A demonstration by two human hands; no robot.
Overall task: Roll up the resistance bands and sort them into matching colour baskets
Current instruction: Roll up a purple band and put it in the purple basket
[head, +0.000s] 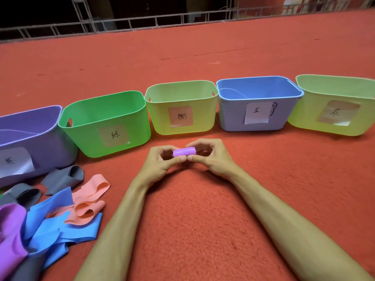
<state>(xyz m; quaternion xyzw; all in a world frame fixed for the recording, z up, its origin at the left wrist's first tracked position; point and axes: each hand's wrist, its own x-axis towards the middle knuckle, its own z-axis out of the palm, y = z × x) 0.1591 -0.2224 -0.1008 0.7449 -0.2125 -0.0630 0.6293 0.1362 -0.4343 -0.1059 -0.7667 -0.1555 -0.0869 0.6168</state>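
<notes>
A purple band rolled into a tight cylinder is held just above the red carpet, in front of the row of baskets. My left hand pinches its left end and my right hand pinches its right end, thumbs meeting below it. The purple basket stands at the far left with a purple band inside. Then come the green basket, a yellow-green basket with a pink label, the blue basket and another yellow-green basket at the right.
A heap of loose bands lies at the lower left: grey bands, pink bands, blue bands and a purple band. Red carpet stretches to a metal railing at the back.
</notes>
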